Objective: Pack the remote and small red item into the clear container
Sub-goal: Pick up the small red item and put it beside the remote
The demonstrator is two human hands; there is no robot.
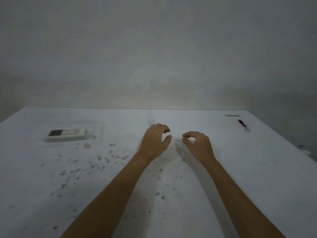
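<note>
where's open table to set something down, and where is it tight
Widest bare patch: the table right of the right hand, in front of the red item. Also free: the strip between the remote and the left hand, and the near left. Tightest: the far-left corner, where the remote sits in the clear container.

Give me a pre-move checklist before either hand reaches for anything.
1. Left hand empty: ok.
2. Right hand empty: ok.
3. White rectangular remote with grey screen within view, far left: ok; it seems to lie in the clear plastic container.
4. Container open: cannot tell.
5. Small red item with metal ring unobstructed, far right: ok.
6. Stained white table free of obstacles between hands and targets: ok.
</note>
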